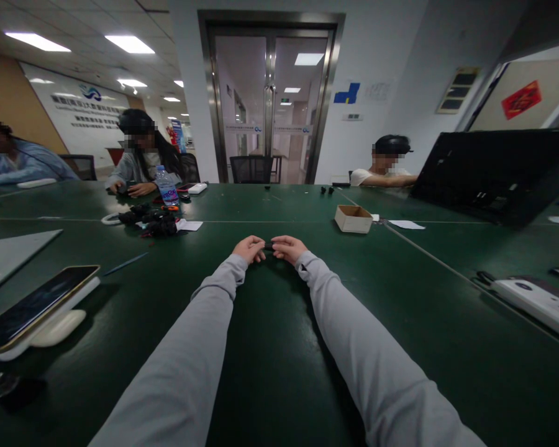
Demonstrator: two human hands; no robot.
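Both my arms reach forward over the dark green table. Between my fingertips sits a small black object, too small for me to tell its kind. My left hand pinches its left end, thumb and fingers closed. From the other side my right hand grips the right end in the same way. The two hands are close together, just above the tabletop, and the fingers cover part of the object.
An open cardboard box stands ahead to the right. Black gear and a water bottle are ahead left. A phone lies near left, a white power strip at right. A large black monitor and several people are beyond.
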